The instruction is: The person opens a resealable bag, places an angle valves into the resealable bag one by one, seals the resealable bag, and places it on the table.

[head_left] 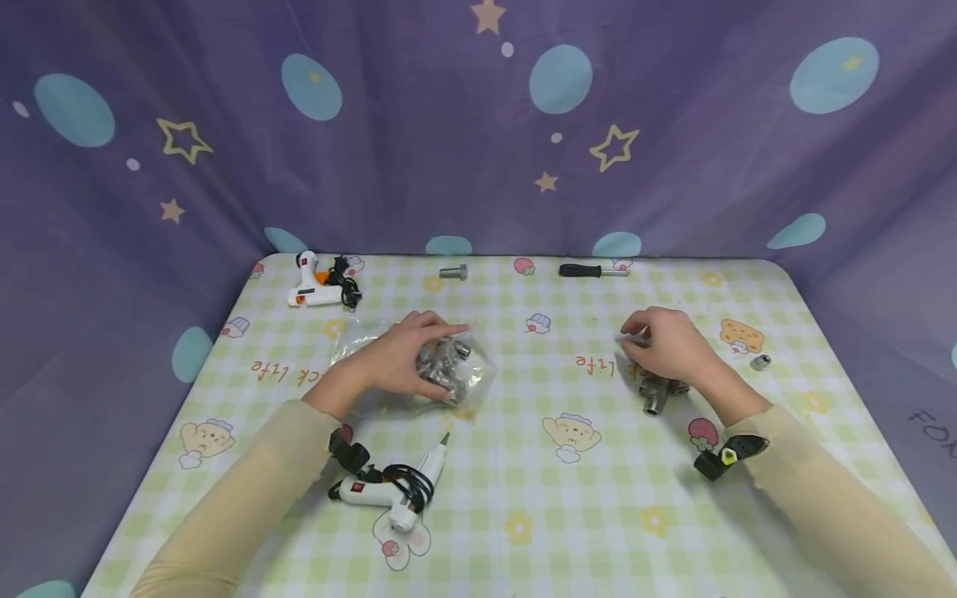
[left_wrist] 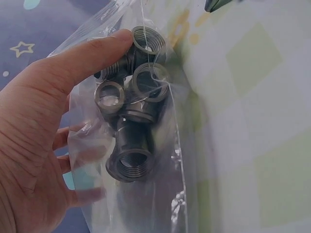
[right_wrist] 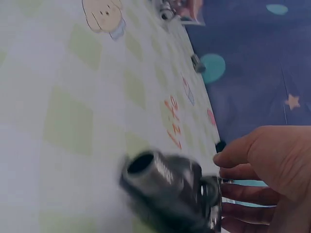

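My left hand grips a clear plastic bag over the metal pipe fittings inside it. In the left wrist view, the thumb lies across the bag near several threaded fittings, with the other fingers behind the film. My right hand pinches a thin, pale edge that looks like clear plastic. Just below that hand are more metal fittings, blurred in the right wrist view and partly hidden by the hand from above.
Two white glue guns with coiled black cords lie at the near left and far left. Along the back edge are a metal bolt and a black-handled screwdriver. A small metal fitting lies at the right.
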`<state>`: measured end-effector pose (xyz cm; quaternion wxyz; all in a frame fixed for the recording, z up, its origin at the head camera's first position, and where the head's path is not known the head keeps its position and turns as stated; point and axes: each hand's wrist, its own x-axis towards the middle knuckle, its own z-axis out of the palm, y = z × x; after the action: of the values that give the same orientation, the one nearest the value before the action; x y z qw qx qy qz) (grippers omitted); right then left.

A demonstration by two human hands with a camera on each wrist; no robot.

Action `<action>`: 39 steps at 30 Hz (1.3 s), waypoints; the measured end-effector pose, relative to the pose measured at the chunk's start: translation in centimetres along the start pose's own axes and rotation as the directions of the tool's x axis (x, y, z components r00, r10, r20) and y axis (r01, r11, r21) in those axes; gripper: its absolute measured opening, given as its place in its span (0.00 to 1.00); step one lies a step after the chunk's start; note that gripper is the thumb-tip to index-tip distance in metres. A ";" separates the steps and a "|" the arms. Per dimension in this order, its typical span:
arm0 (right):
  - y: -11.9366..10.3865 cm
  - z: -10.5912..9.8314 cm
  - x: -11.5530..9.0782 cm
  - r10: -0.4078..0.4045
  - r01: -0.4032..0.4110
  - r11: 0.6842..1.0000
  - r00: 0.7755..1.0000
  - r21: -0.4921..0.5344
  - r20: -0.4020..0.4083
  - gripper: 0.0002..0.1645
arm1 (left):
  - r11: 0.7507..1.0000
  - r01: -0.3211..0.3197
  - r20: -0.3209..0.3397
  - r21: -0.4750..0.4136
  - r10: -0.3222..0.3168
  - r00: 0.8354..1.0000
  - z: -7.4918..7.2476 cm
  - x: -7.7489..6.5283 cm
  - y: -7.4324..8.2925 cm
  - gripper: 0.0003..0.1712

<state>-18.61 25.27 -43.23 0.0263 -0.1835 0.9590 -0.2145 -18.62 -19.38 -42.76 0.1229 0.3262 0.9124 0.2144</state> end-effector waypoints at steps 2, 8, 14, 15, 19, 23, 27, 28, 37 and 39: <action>0.7 -0.2 -0.3 0.010 -0.010 1.000 1.000 -0.005 0.020 0.11 | 1.000 0.001 0.003 0.002 -0.001 1.000 0.0 0.1 0.0 0.60; 1.9 -0.5 -0.8 0.026 -0.026 1.000 0.998 -0.001 0.061 0.11 | 1.000 -0.002 0.007 0.002 0.002 1.000 0.1 0.2 -0.1 0.60; 1.9 -0.6 -1.0 0.034 -0.033 0.999 0.995 -0.016 0.090 0.15 | 1.000 -0.006 0.003 -0.001 0.006 1.000 0.1 0.1 0.0 0.60; 1.9 -0.7 -1.0 0.033 -0.032 0.999 0.995 -0.019 0.094 0.16 | 1.000 -0.005 0.003 -0.001 0.005 1.000 0.1 0.1 0.0 0.60; 1.9 -0.5 -1.0 0.029 -0.026 0.999 0.994 -0.021 0.104 0.17 | 1.000 -0.003 0.001 0.000 0.003 1.000 0.1 0.0 0.1 0.60; 2.1 -0.3 -0.9 0.028 -0.026 0.999 0.995 -0.018 0.101 0.16 | 1.000 -0.001 0.000 0.003 0.001 1.000 0.1 0.0 0.2 0.60; 2.2 -0.2 -0.9 0.025 -0.023 0.999 0.995 -0.022 0.094 0.16 | 1.000 -0.001 0.000 -0.001 0.001 1.000 0.1 0.0 0.2 0.61; 2.2 -0.2 -0.9 0.023 -0.021 0.999 0.996 -0.024 0.090 0.16 | 1.000 -0.002 0.000 -0.002 0.002 1.000 0.1 0.0 0.2 0.61; 1.4 -1.0 0.3 0.018 -0.018 1.000 0.997 -0.002 0.075 0.18 | 1.000 0.003 0.000 -0.006 -0.003 1.000 0.0 0.1 0.2 0.61; 0.9 -1.3 0.7 0.010 -0.010 1.000 0.998 -0.002 0.066 0.19 | 1.000 0.004 -0.002 -0.009 -0.004 1.000 0.0 0.0 0.2 0.61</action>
<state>-19.79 26.33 -42.40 0.0588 -0.1857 0.9586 -0.2075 -18.54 -19.24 -42.68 0.1241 0.3234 0.9123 0.2185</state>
